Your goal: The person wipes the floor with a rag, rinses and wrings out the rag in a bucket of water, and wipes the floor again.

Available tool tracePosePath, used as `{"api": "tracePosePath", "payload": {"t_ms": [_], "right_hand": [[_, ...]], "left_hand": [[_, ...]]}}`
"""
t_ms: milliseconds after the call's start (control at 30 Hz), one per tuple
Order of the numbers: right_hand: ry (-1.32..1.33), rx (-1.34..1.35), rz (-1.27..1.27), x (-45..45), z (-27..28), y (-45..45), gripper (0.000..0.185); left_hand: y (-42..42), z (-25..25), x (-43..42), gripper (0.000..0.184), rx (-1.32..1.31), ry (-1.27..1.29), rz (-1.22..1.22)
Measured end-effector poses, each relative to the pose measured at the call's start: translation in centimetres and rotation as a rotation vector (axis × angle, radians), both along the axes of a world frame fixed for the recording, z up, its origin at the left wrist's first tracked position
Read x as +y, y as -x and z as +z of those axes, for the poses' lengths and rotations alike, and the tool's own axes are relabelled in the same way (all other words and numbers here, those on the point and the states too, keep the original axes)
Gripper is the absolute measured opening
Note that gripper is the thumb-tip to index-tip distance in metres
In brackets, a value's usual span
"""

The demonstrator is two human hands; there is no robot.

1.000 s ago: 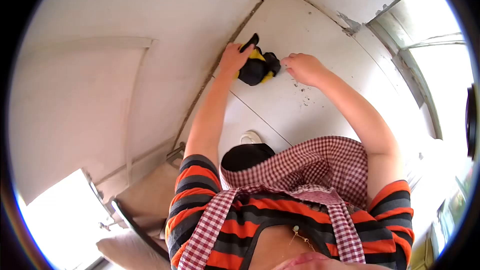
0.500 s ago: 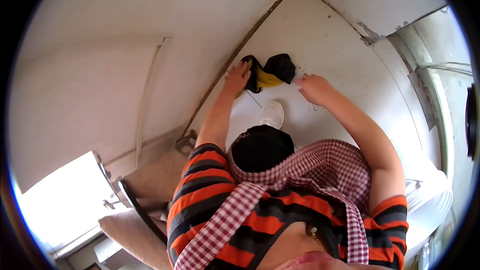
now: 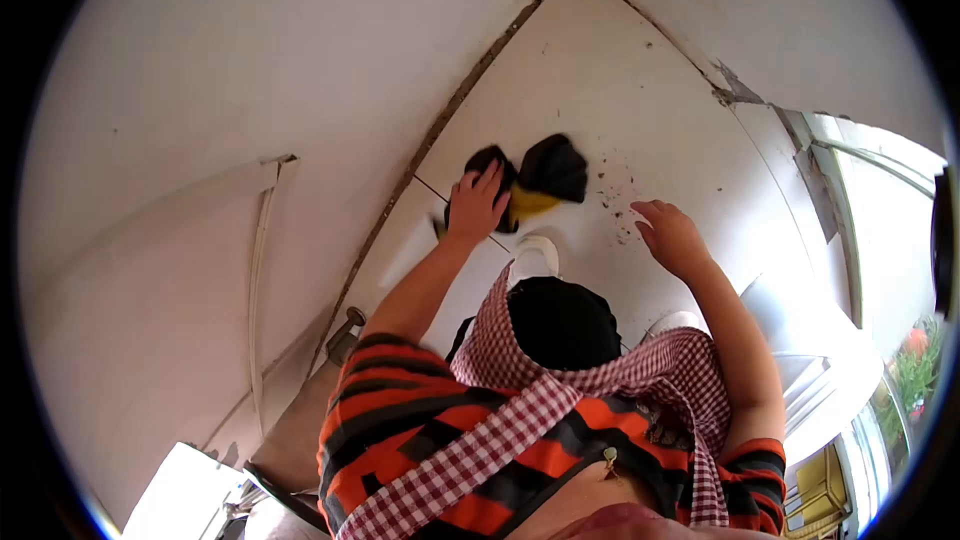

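Observation:
A crumpled black and yellow cloth [image 3: 555, 170] lies on the white tiled floor [image 3: 590, 70] in front of my white shoe [image 3: 536, 256]. My left hand [image 3: 476, 204] rests on the cloth's left part, its fingers spread over the black fabric and hiding some of it. A yellow patch shows between the two dark parts. Farther right, my right hand [image 3: 674, 238] hovers over the floor with nothing in it, fingers stretched out and slightly bent. Dark crumbs of dirt [image 3: 618, 202] are scattered between the cloth and my right hand.
A white wall [image 3: 200, 90] rises along the left, with a dark gap at its foot. Another wall [image 3: 790, 30] meets it at the far corner. Beside my right arm stands a white plastic-looking object [image 3: 815, 355]. A checked apron [image 3: 640, 365] hangs in front of me.
My left hand has moved from the cloth's left edge onto it. My right hand has drawn away to the right of the cloth, and more crumbs show on the floor. The view has shifted.

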State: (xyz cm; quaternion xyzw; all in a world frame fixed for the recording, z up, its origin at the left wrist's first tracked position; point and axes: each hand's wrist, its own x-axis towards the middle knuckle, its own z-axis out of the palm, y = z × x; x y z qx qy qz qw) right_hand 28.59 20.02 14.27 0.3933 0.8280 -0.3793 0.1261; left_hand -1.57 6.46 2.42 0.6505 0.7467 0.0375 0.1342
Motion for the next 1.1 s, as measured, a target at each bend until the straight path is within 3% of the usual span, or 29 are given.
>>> {"api": "tracePosePath", "payload": {"t_ms": [67,167,233,367,400,467,533,600,733,833,900,967,1100], "right_hand": [[0.012,0.042,-0.079,-0.8,-1.2,0.8,0.027],[0.058,0.034,-0.086,-2.1,-2.6,2.7,0.028],[0.103,0.054,-0.067,-3.4,-1.8,4.7,0.029],[0.042,0.173,-0.038,-4.7,-2.4,5.6,0.031],[0.097,0.149,-0.043,-4.4,-2.3,6.4,0.032],[0.118,0.188,-0.035,-4.5,-3.5,8.8,0.037],[-0.044,0.28,0.037,-5.0,-7.2,12.1,0.043],[-0.15,0.054,0.036,-3.3,-10.0,15.7,0.048],[-0.229,0.066,0.012,-2.2,-12.9,15.3,0.048],[-0.304,0.055,0.204,-4.5,-12.2,13.7,0.05],[-0.293,-0.053,0.208,-3.5,-11.9,14.9,0.043],[-0.248,-0.065,0.182,-2.1,-14.0,16.0,0.043],[-0.299,0.017,0.228,-2.9,-13.5,15.0,0.046]], "left_hand": [[0.0,0.0,-1.8,0.044,0.001,0.043,0.014],[-0.3,0.0,5.7,0.04,-0.001,-0.135,-0.009],[0.0,0.3,9.3,0.038,-0.083,-0.114,0.024],[-0.1,-0.9,3.5,0.045,-0.057,-0.104,0.043],[-0.7,-0.2,1.9,0.045,-0.074,0.033,0.048],[-1.0,-0.5,2.3,0.045,-0.083,-0.036,0.064],[-1.0,-0.4,4.4,0.044,-0.077,-0.087,0.07],[-0.1,0.1,7.6,0.041,-0.042,-0.117,0.058],[0.1,0.7,4.1,0.042,-0.139,-0.032,0.12],[-0.3,0.9,2.5,0.042,-0.162,0.072,0.089],[0.2,-0.5,5.3,0.037,-0.05,-0.1,0.01],[1.2,0.2,8.4,0.034,-0.208,-0.064,0.067],[0.3,0.1,2.8,0.035,-0.164,-0.032,0.129]]}}
